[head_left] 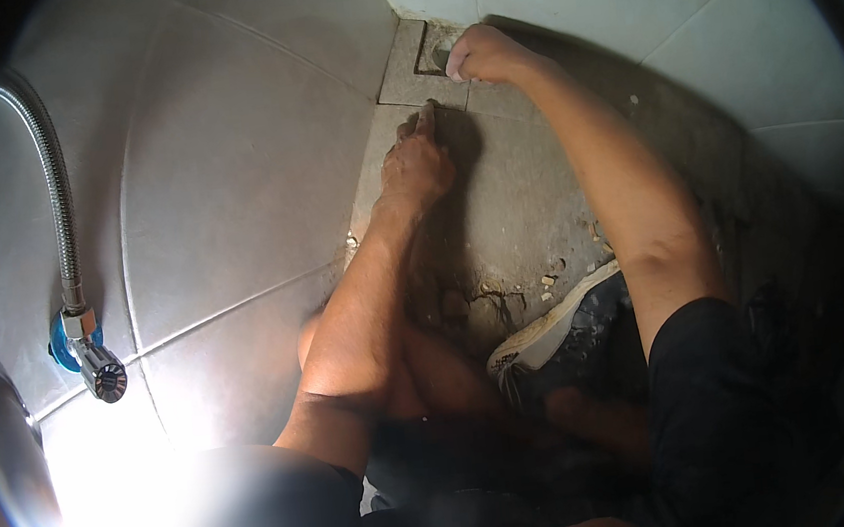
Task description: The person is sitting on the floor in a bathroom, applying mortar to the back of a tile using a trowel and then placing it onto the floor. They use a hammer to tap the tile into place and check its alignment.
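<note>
My left hand (418, 168) rests on the small floor tiles (417, 91), its index finger stretched to the joint at their near edge. The other fingers are partly curled, and nothing shows in them. Beyond it, my right hand (486, 54) is closed, with its fingertips at the right side of a square recess (430, 38) in the floor. A greyish round shape (441, 55) shows in the recess beside those fingertips. What the right fingers pinch, if anything, is hidden.
Wall tiles (223, 170) rise on the left and pale ones (600, 7) at the far side. A braided hose (56, 185) and chrome valve (100, 372) project from the left wall. Rubble (549, 280) lies by a shoe (559, 337). A bright light glares at lower left.
</note>
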Tool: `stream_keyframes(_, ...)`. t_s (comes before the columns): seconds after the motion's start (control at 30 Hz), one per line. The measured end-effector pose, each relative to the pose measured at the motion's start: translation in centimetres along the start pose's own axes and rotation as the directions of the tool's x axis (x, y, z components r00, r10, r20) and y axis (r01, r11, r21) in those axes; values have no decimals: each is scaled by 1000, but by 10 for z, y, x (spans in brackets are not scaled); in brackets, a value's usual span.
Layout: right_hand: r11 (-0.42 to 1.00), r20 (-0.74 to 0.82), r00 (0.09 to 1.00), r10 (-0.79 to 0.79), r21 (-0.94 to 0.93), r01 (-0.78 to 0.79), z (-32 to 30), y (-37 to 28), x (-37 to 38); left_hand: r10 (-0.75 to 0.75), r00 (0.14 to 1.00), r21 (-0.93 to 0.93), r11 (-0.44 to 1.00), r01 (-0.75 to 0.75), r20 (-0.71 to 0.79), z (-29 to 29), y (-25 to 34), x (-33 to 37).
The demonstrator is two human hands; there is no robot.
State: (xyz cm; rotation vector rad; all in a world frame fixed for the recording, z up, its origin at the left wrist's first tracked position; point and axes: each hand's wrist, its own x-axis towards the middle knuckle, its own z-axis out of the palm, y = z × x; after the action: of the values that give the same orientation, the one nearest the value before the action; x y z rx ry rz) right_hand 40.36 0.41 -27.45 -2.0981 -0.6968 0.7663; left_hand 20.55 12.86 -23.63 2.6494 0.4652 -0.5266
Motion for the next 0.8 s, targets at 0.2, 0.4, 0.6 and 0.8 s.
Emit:
stream_keyframes(0.2,990,-37,998,57,-127,-61,4,-8,4,-3,1000,21,1000,3,1,-2,4,-3)
stream_keyframes(0.4,974,-29,997,77,-212,-81,10,-4,17,-5,999,7,1000,5,-52,2,5,-3)
stream_keyframes(0.6,972,-29,998,52,-229,-57,10,2,17,-23,999,-2,1000,23,-33,1,10,-6)
stream_keyframes(0.8,960,-63,996,60,-269,-75,14,1,17,51,994,29,998,-48,-93,9,3,-3)
